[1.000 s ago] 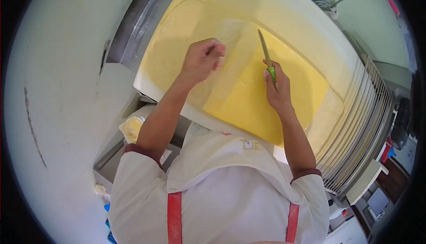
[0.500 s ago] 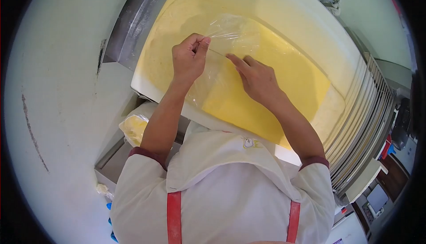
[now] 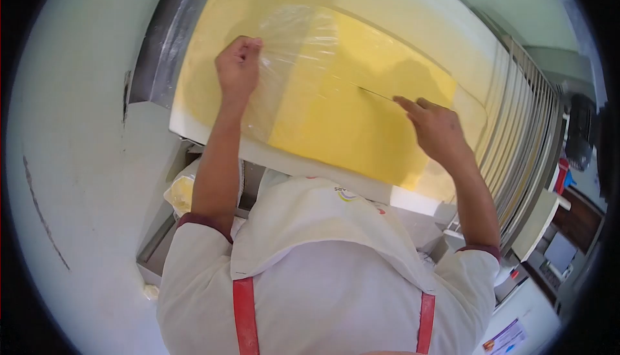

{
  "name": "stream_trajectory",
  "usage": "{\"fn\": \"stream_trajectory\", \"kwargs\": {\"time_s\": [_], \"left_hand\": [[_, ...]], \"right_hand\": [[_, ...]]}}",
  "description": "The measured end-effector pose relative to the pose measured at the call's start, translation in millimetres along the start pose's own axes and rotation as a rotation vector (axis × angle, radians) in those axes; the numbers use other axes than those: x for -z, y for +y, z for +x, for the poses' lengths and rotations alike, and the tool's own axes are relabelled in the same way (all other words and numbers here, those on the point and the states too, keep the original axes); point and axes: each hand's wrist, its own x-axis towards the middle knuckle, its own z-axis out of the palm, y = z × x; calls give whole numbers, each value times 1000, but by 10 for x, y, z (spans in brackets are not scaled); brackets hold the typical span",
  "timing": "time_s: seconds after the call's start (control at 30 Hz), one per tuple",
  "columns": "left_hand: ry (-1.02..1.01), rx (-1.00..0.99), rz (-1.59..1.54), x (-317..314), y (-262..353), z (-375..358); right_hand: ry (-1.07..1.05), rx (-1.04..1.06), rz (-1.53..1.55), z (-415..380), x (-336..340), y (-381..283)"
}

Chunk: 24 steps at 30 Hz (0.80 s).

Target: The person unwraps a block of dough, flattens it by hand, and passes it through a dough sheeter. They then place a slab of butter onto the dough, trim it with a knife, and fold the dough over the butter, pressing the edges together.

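Head view: the left hand point(image 3: 237, 66) is pinched shut on the lifted edge of a clear plastic film point(image 3: 294, 58), which lies over a yellow slab point(image 3: 352, 116) in a white tray point(image 3: 194, 132); the right hand point(image 3: 439, 129), well apart from the left, has fingers closed around what seems to be a thin knife point(image 3: 374, 93), though the handle is hidden and the blade is only a dark line. The blade's long axis runs from the right hand toward the left, tip pointing at the film's loose part. To slit cleanly, I judge the left should keep the film taut; the blade should stay shallow, skimming the slab rather than digging in.
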Motion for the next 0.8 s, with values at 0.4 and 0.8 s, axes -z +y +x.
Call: {"fn": "stream_trajectory", "kwargs": {"time_s": [0.4, 0.8], "left_hand": [[56, -504, 613, -609, 681, -101], [-788, -809, 876, -2915, 1074, -1383]], "right_hand": [[359, -538, 434, -2043, -318, 1276], [694, -688, 1185, -754, -1059, 1126]]}}
